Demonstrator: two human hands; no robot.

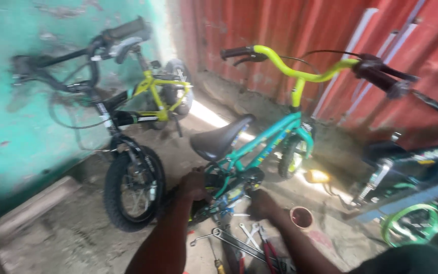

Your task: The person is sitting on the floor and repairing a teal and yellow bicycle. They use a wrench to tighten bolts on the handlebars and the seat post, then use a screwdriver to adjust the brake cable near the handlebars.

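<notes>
Teal bike (267,139) low in front of you, both hands at its rear end.

Black-and-yellow bike (128,114) leans on the green wall at left. Your left hand (192,185) grips the frame under the saddle (219,138); your right hand (262,204) is closed near the crank, on what I cannot tell. Brace steadily and keep your fingers off the chain. Wrenches (234,241) lie on the dusty concrete floor (72,238); red sheet-metal wall (280,30) behind.
</notes>
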